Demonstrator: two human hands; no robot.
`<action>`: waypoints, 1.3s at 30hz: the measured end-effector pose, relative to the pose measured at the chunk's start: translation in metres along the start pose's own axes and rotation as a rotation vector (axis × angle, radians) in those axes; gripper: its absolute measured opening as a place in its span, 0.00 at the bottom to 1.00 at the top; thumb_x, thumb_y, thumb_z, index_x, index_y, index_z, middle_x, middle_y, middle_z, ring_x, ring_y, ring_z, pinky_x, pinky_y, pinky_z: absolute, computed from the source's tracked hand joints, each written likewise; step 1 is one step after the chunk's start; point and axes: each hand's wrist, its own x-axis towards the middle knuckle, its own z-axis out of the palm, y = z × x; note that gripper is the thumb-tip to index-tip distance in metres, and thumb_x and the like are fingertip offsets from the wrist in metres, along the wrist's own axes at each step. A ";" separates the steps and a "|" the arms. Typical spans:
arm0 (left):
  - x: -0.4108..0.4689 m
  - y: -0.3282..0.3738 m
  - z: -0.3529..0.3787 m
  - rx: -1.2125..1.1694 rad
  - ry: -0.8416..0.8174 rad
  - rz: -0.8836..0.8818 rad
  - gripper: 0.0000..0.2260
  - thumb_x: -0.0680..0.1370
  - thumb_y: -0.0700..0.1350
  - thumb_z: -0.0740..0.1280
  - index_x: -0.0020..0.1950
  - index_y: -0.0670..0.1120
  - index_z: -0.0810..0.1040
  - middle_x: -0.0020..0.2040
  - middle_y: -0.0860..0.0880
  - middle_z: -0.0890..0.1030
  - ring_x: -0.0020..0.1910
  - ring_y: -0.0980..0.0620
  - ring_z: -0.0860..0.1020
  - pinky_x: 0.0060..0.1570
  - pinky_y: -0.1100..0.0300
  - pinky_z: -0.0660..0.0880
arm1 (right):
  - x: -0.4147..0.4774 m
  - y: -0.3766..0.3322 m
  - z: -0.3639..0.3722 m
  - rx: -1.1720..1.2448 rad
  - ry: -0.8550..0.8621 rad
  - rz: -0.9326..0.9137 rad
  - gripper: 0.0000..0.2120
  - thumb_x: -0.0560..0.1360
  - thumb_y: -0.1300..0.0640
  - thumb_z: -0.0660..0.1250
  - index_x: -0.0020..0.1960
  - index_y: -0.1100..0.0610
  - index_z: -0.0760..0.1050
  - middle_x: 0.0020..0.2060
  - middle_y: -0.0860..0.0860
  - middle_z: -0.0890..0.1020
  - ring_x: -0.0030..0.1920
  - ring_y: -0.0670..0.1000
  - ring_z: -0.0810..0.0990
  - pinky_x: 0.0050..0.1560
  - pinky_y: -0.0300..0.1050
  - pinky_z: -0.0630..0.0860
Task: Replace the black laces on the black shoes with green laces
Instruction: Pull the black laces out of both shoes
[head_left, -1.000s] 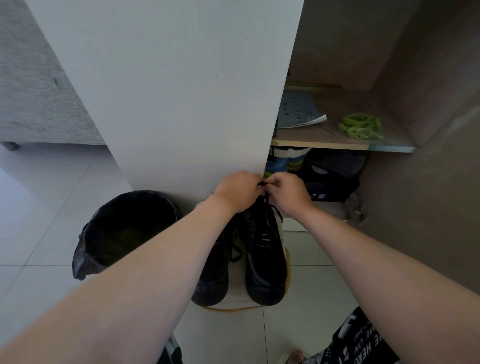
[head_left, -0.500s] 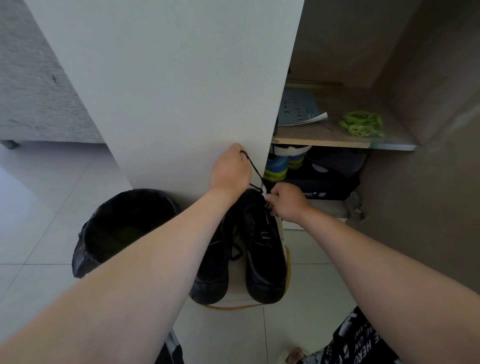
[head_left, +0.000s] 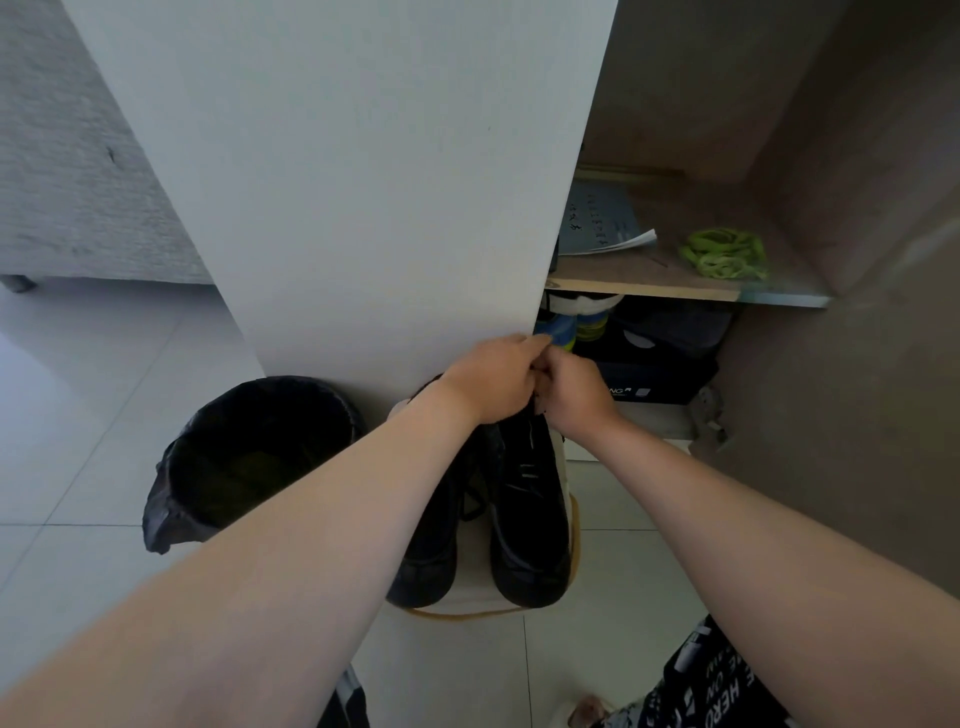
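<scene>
Pair of black lace-up shoes (head_left: 530, 519) at foot of tall white cupboard door (head_left: 363, 182). Left hand (head_left: 493, 379) and right hand (head_left: 574, 392) touching, fingers curled over one shoe's lacing. Any pinch on the thin black lace is hidden, cannot tell. Lace likely limp, light, prone to snag in eyelets: best pinched near the tip. Coiled bright green laces (head_left: 724, 253) right of door, on wooden shelf (head_left: 639, 283).

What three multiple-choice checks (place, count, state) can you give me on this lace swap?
1. The green laces lie: A in the bin; B on the cupboard shelf; C on the floor.
2. Black shoes standing outside the cupboard: A one; B two; C three.
3. The left hand and right hand are: A far apart; B flat on the floor; C touching at the top of the right-hand shoe.
B: the green bundle sits on the shelf. B: a pair stands side by side. C: the hands meet there.
</scene>
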 end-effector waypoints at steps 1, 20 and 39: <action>0.001 -0.001 -0.002 0.025 -0.029 -0.039 0.16 0.80 0.44 0.61 0.68 0.45 0.73 0.63 0.41 0.77 0.61 0.41 0.75 0.59 0.52 0.72 | -0.001 0.000 -0.001 0.032 -0.006 0.032 0.04 0.80 0.62 0.64 0.47 0.60 0.77 0.38 0.50 0.82 0.39 0.51 0.81 0.37 0.42 0.74; -0.003 -0.007 -0.015 0.119 0.103 -0.136 0.09 0.82 0.43 0.57 0.50 0.44 0.76 0.52 0.43 0.79 0.51 0.41 0.77 0.48 0.53 0.73 | 0.001 0.016 0.007 0.091 -0.193 0.266 0.09 0.82 0.57 0.64 0.45 0.61 0.74 0.42 0.60 0.82 0.43 0.59 0.83 0.46 0.55 0.82; -0.002 -0.001 -0.008 -0.335 0.414 -0.212 0.14 0.85 0.47 0.54 0.48 0.47 0.78 0.39 0.49 0.78 0.40 0.47 0.75 0.40 0.54 0.69 | 0.002 0.014 0.006 0.271 -0.194 0.412 0.10 0.83 0.56 0.60 0.48 0.62 0.72 0.46 0.63 0.81 0.47 0.63 0.84 0.45 0.62 0.83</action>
